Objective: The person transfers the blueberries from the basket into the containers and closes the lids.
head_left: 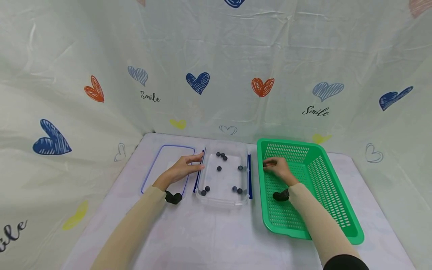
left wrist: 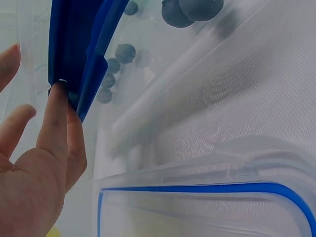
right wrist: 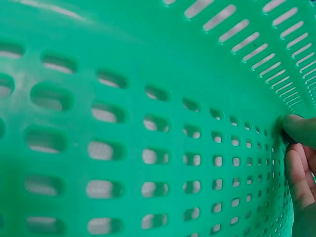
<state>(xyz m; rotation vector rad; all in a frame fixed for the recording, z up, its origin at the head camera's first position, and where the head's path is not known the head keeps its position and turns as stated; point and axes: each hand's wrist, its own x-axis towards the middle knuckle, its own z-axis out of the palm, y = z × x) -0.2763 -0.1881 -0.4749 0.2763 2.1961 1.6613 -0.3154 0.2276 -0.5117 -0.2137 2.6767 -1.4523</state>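
A clear plastic container (head_left: 222,202) with blue side latches stands mid-table, several blueberries (head_left: 219,168) scattered over its bottom. At its left side is my left hand (head_left: 180,170), fingers fairly straight, some fingertips touching the left blue latch (left wrist: 74,44). Inside a green slotted basket (head_left: 287,228), my right hand (head_left: 278,168) is down near the left wall. Its thumb and fingertips pinch a small dark round blueberry (right wrist: 288,136), mostly hidden by the thumb.
A clear lid with a blue seal (head_left: 162,161) lies left of the container. The basket stands close to the container's right side. Behind the table hangs a white sheet (head_left: 229,48) printed with hearts.
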